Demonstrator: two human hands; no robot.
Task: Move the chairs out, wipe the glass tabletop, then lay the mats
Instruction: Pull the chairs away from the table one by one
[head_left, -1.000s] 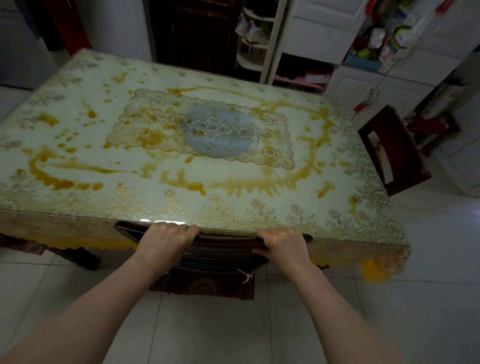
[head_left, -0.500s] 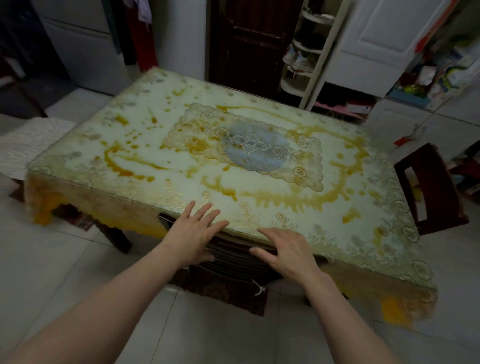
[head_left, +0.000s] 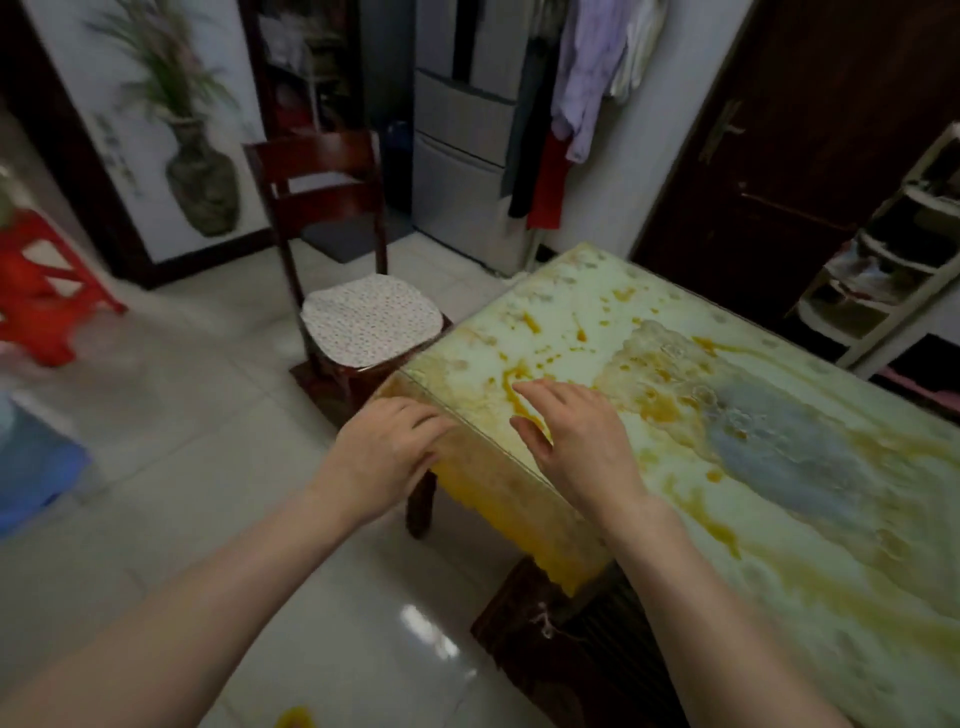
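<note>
The glass tabletop (head_left: 727, 415) covers a pale green floral cloth with orange stains and fills the right side. A dark wooden chair (head_left: 332, 208) with a white dotted cushion (head_left: 371, 319) stands at the table's left end, its seat partly under the corner. Another dark chair (head_left: 566, 649) sits tucked under the near edge, below my right arm. My left hand (head_left: 387, 452) hovers by the table's near left corner, fingers relaxed and holding nothing. Over the glass just inside that corner, my right hand (head_left: 576, 441) is spread with straight fingers.
A red plastic stool (head_left: 41, 291) and a blue object (head_left: 31, 462) stand on the white tiled floor at the left. A fridge (head_left: 467, 140), hanging clothes (head_left: 582, 78) and a dark door (head_left: 805, 130) line the back wall. A white shelf rack (head_left: 893, 260) stands at the right.
Both hands let go of the near chair's backrest and moved left toward the table's corner. My view swung left, bringing the cushioned chair into sight.
</note>
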